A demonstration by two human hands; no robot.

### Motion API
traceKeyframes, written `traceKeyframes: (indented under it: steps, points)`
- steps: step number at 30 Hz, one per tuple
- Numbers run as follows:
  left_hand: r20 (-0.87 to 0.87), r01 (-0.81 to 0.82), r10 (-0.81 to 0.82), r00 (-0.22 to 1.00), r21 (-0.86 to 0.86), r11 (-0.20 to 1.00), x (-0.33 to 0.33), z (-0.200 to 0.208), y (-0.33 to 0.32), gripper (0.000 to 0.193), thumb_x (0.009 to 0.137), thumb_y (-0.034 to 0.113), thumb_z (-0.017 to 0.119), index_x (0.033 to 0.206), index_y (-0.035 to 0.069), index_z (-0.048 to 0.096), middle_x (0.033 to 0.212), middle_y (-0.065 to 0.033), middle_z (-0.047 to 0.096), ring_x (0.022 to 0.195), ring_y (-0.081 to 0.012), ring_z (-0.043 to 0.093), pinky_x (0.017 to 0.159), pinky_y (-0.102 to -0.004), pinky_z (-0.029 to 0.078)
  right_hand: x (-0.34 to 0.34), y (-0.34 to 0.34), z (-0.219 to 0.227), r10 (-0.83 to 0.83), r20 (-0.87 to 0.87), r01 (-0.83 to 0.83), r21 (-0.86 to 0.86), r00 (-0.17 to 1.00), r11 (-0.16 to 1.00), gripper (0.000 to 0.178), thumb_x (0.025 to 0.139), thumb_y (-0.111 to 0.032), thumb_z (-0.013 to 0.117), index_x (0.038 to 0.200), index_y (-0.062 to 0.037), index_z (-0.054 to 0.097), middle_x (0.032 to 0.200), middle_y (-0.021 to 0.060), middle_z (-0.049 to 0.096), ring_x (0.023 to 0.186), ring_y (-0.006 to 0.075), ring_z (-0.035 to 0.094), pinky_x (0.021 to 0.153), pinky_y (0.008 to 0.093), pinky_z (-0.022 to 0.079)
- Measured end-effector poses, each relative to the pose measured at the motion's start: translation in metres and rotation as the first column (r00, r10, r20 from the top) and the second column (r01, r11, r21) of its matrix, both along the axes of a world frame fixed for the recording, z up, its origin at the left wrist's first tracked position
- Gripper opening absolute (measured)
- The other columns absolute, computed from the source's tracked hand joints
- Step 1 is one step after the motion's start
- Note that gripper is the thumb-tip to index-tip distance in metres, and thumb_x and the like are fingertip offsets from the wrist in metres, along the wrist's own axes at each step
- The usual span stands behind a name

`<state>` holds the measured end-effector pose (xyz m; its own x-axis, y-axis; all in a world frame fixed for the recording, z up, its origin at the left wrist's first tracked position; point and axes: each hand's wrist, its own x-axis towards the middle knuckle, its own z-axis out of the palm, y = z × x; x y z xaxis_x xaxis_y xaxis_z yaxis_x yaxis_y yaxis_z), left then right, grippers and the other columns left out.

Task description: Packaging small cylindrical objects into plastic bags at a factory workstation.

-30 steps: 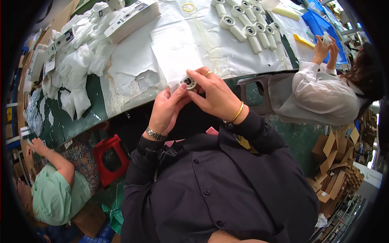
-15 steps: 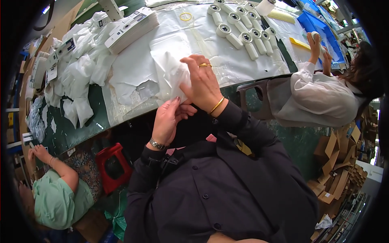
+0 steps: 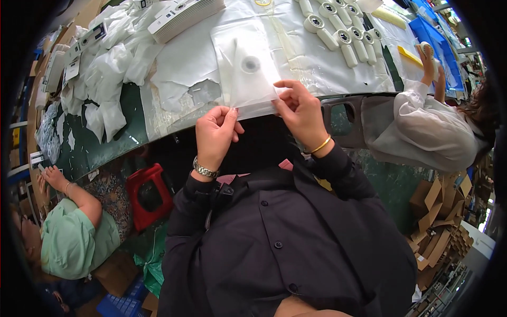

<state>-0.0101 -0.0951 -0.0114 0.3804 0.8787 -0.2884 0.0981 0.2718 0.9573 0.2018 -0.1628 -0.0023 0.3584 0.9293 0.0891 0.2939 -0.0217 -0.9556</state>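
Green worktop [image 3: 127,113] spans the upper part of the view, mostly under a white sheet [image 3: 296,63], torn at its front. Co-worker in a white top [image 3: 433,132] sits at right; co-worker in a green top [image 3: 79,243] at lower left. Big heap of crumpled white bags [image 3: 108,68] on the left of the worktop. Red stool [image 3: 153,173] below the edge, on the left. Group of white handled pieces with round heads [image 3: 343,37] lies back right, well apart from the hands. Stack of flat white boxes [image 3: 187,18] beside the heap. Translucent bag [image 3: 259,92] at the front edge, centre, partly over the sheet, directly ahead of the person. Left hand [image 3: 215,132]: grip together, thumb and finger clamped on the bag's near left corner. Right hand [image 3: 302,111]: grip clamped on its near right edge. Round dark-centred piece [image 3: 251,64] shows through the bag, beyond both hands. Yellow bangle [image 3: 321,146] on right wrist.
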Motion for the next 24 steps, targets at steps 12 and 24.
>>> traceKeyframes:
  steps: [12,24]
  points:
    - [0.064,0.124,-0.109,0.992,-0.324,0.938,-0.006,0.019,0.006,0.025,0.103,0.026,0.074,0.101,0.001,0.073,0.065,0.0003,0.064,0.047,-0.0011,0.045,0.045,-0.0170,0.030,-0.004,-0.020,0.025,-0.093,0.508,-0.083,0.313,0.856,0.946,0.016,0.087,0.001,0.079,0.101,-0.0049,0.075,0.088,0.0050,0.068,0.076,0.0179,0.066,0.068,0.0318,0.049]
    - [0.192,0.134,-0.085,0.978,-0.258,0.957,-0.006,-0.001,0.001,0.027,0.102,0.028,0.074,0.092,0.003,0.073,0.061,0.0001,0.064,0.045,-0.0014,0.046,0.043,-0.0186,0.029,-0.023,0.001,0.012,0.186,0.622,-0.343,0.142,0.761,0.928,0.013,0.087,-0.014,0.081,0.093,-0.0071,0.072,0.090,0.0056,0.068,0.090,0.0270,0.065,0.085,0.0393,0.049]
